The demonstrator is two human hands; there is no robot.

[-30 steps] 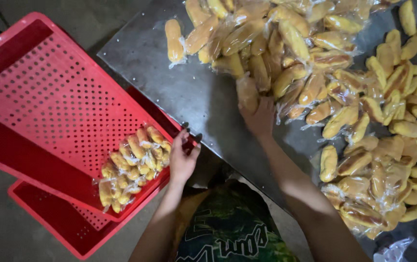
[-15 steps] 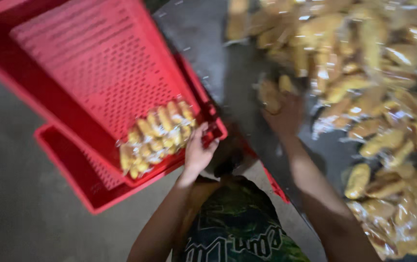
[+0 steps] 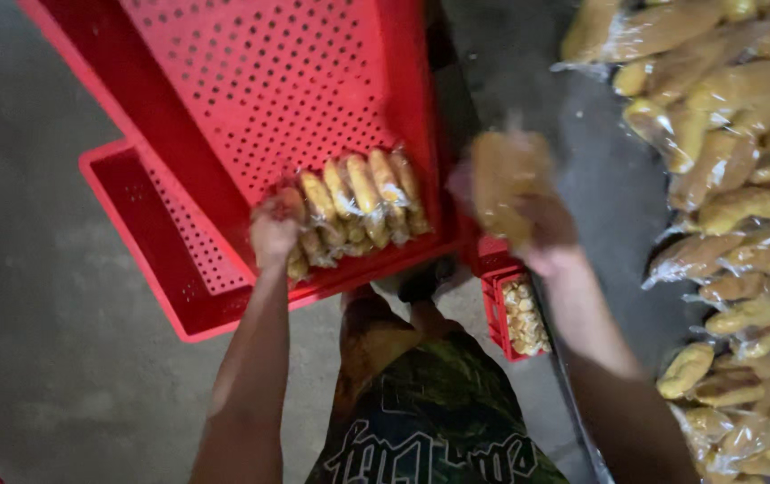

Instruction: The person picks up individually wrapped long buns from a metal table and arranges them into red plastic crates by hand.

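My left hand (image 3: 274,231) rests on the left end of a row of clear-wrapped yellow pastries (image 3: 358,208) lying at the low edge of a tilted red perforated crate (image 3: 268,81); whether it grips one I cannot tell. My right hand (image 3: 537,229) holds a wrapped pastry packet (image 3: 503,175), blurred, in the air between the crate and the metal table (image 3: 604,188). The table's right side carries a heap of wrapped pastries (image 3: 734,161).
A second red crate (image 3: 156,242) lies under the tilted one on the grey concrete floor (image 3: 35,296). A small red crate (image 3: 503,309) with more packets sits low beside the table edge. My legs and patterned shorts fill the bottom centre.
My right hand has lifted a packet off the table heap and carried it left toward the crate. My left hand slid from the crate's rim onto the packet row. The view shifted left.
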